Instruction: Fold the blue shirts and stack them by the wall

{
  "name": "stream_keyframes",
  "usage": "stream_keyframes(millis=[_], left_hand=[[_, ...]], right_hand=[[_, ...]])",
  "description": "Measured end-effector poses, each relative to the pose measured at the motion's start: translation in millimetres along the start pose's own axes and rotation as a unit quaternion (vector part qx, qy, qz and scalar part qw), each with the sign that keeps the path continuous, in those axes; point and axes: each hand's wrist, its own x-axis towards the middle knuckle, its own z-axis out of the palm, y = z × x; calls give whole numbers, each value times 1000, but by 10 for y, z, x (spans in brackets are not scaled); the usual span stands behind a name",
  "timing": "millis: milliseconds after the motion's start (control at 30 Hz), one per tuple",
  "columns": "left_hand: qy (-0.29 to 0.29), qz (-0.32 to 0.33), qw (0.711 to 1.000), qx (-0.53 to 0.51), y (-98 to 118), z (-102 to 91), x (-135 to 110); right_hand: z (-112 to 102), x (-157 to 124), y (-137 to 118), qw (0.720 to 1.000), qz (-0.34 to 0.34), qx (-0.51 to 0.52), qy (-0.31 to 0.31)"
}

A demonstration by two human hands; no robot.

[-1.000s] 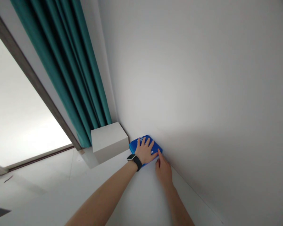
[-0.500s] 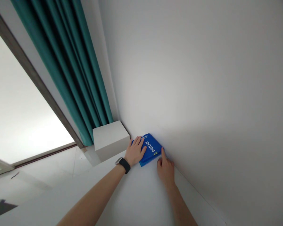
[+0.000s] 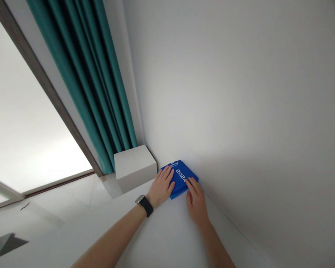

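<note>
While both hands press on it, a blue book (image 3: 182, 175) lies flat on a white top (image 3: 162, 238), tucked into the corner where that top meets a pale wall (image 3: 240, 111); its right edge runs along the foot of the wall, and its far left corner sits just beside a white box (image 3: 134, 167); white figures reading 2024 cross the cover, partly hidden by fingers. The person's left hand (image 3: 162, 187) lies palm down on the near left part of the book, its fingers spread out straight and flat on the cover, closed around nothing; a black watch (image 3: 144, 205) circles that wrist. The right hand (image 3: 195, 201) comes in along the wall, its palm on the white top and its fingers stretched forward, loosely together, with the tips resting on the cover at the book's near right corner; it grips nothing, and whether the thumb touches the book's edge cannot be told. Both bare forearms reach up from the lower edge of the view. Behind the box a teal curtain (image 3: 100, 85) hangs in folds down to the top; to its left a dark frame (image 3: 44, 85) borders a bright window (image 3: 22, 141).
</note>
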Motion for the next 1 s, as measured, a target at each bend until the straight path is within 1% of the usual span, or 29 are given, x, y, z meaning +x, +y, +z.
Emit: stream_keyframes(millis=[67, 133, 200, 400, 533, 633, 767, 867, 1000], left_hand=[[-8, 13, 1000, -3, 64, 27, 14], [-18, 19, 1000, -4, 97, 57, 11], [-23, 17, 1000, -3, 101, 79, -6], [-24, -18, 1000, -7, 71, 110, -93], [-3, -46, 999, -26, 51, 140, -153], [3, -70, 996, -45, 25, 151, -202], [11, -77, 993, -85, -28, 173, -328], [31, -90, 989, -117, -85, 238, -455], [81, -123, 978, -149, -164, 381, -554]], right_hand=[[40, -32, -21, 999, -35, -5, -29], [77, -59, -19, 998, -46, -19, -49], [99, -73, 4, 997, -41, -37, -52], [99, -74, 88, 995, 1, -89, -38], [97, -79, 101, 994, 13, -100, -43], [105, -78, 106, 994, 12, -98, -44], [107, -77, 104, 996, 17, -82, -40], [106, -79, 101, 998, 14, -58, -38], [138, -81, 147, 999, 21, -30, -34]])
